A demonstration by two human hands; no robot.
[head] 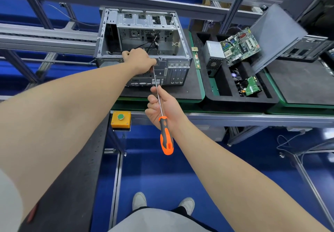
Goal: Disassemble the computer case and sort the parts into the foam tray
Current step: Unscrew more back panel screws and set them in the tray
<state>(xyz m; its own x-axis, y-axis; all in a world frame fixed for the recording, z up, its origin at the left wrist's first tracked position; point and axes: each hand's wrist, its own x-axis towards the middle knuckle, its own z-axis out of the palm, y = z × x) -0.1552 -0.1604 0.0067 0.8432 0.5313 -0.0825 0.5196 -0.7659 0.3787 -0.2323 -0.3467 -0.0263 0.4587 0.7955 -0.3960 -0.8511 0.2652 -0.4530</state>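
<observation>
The opened grey computer case point(173, 38) lies on a black mat, its inside bare except for some cables. My left hand point(139, 60) grips the case's near top edge. My right hand point(162, 105) holds a long screwdriver point(166, 136) by its metal shaft, orange and black handle hanging toward me, tip up by the left hand at the case's rear panel. To the right, the black foam tray point(224, 98) holds a grey power supply point(214, 56), a green motherboard point(240, 45) and a hard drive point(252, 87).
A grey side panel point(274, 36) leans at the tray's right end. A yellow box with a green button point(120, 119) sits on the bench's front rail. Another black mat point(303, 83) lies far right. Aluminium frames run behind; blue floor and my shoes are below.
</observation>
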